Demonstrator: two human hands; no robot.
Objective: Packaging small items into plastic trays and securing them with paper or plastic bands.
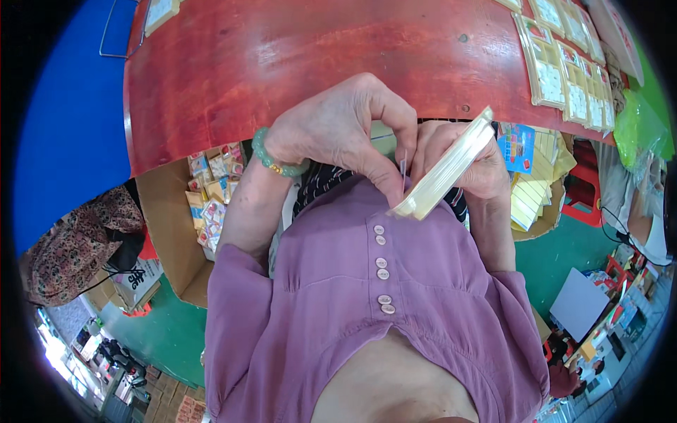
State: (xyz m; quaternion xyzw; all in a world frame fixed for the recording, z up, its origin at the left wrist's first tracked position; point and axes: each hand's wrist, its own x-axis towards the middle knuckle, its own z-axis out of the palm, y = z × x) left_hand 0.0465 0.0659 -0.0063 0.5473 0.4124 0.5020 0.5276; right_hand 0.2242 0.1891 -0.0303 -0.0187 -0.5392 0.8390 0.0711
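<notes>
Near the table's front edge, both my hands are together above my lap. My right hand [488,169] grips a pale yellow plastic stack [446,169], seen edge-on and tilted; fine lines run along its side, like thin trays nested together. My left hand [342,123], with a green bead bracelet [262,151] at its wrist, is closed in a pinch beside the stack's lower end. A small thin sliver [403,168] shows at its fingertips, too little to name. Part of my right hand's fingers is hidden behind the stack and the left hand.
The red table [317,49] spans the front. Yellow trays with white pieces [550,81] stand at its right end. A cardboard box [169,233] of small packed sets is at left; another box [553,222] at right holds yellow trays [532,197] and a blue printed card [517,146].
</notes>
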